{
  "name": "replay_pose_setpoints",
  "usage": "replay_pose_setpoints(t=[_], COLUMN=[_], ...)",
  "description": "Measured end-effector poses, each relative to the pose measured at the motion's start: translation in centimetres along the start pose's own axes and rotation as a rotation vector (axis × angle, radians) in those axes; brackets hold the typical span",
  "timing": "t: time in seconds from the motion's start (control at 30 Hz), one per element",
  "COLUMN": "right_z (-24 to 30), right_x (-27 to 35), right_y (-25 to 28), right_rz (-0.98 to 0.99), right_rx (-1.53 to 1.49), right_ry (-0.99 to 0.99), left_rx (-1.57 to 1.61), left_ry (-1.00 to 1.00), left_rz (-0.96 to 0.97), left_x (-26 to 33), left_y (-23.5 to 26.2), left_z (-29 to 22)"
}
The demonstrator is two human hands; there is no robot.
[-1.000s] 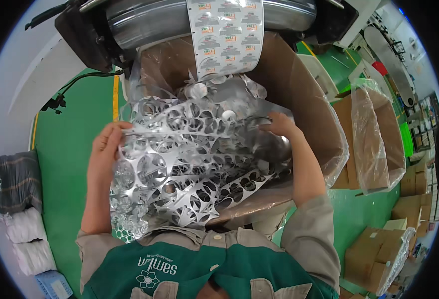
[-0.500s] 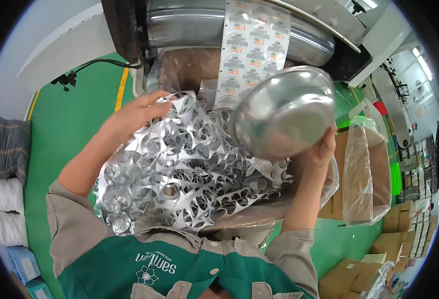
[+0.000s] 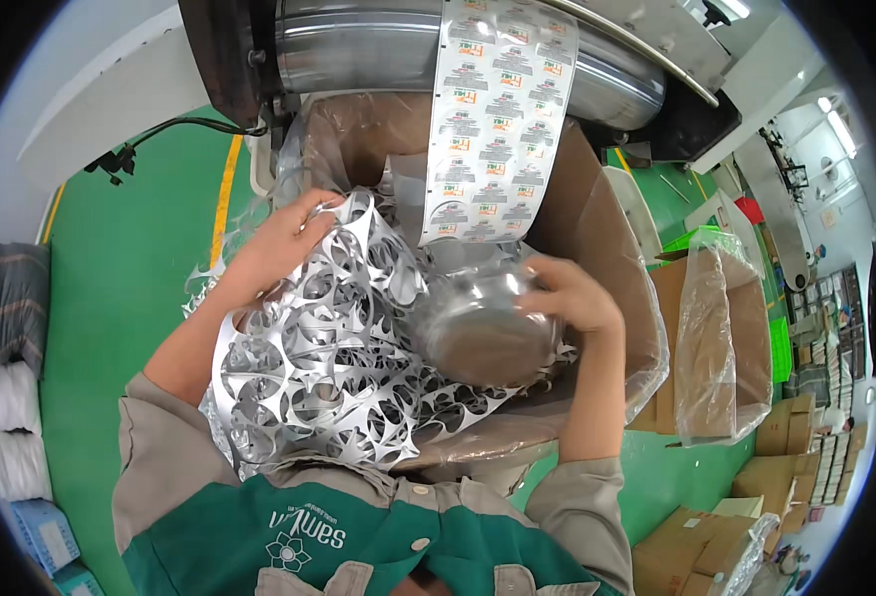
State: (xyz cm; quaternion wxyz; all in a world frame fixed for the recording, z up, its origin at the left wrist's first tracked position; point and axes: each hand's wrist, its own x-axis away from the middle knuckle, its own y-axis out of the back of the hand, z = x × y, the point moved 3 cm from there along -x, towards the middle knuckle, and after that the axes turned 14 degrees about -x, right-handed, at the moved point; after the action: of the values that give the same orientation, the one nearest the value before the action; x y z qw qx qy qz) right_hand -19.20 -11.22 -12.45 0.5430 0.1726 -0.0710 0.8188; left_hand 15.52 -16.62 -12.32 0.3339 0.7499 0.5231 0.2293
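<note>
A tangled mass of silver foil scrap [image 3: 323, 372], punched full of round holes, spills over the left and near sides of a big carton [image 3: 602, 238] lined with clear plastic. My left hand [image 3: 284, 243] is closed on the upper edge of this scrap. In my right hand [image 3: 572, 296] is a round, shiny metal bowl [image 3: 487, 343], gripped at its right side. The bowl is tilted, slightly smeared by motion, and hides part of the scrap beneath it. A printed white foil strip [image 3: 502, 119] hangs into the carton just behind the bowl.
A steel roller [image 3: 358, 50] of a machine spans the far side above the carton. Another plastic-lined carton [image 3: 666, 348] stands at the right. Brown boxes [image 3: 691, 551] are on the green floor at lower right. Wrapped bundles [image 3: 5, 397] line the left edge.
My right hand has brought the bowl down and to the left, onto or close above the scrap, and now grips it from above. My left hand still grips the foil, slightly lower.
</note>
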Motion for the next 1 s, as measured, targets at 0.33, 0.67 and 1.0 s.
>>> replay_pose_setpoints(t=[0.33, 0.67, 1.0], right_z=[-13.3, 1.4, -8.4], right_x=[-7.1, 1.3, -4.8], right_y=[7.6, 2.4, 0.6], right_rz=[-0.713, -0.375, -0.149], right_rx=[0.620, -0.542, 0.906], right_ry=[-0.297, 0.525, -0.200], left_rx=[-0.213, 0.223, 0.203], left_ry=[-0.194, 0.111, 0.094], left_rz=[0.118, 0.019, -0.031], left_x=[1.2, -0.5, -4.9], left_y=[-1.3, -2.3, -2.8], left_z=[-1.7, 1.1, 7.0])
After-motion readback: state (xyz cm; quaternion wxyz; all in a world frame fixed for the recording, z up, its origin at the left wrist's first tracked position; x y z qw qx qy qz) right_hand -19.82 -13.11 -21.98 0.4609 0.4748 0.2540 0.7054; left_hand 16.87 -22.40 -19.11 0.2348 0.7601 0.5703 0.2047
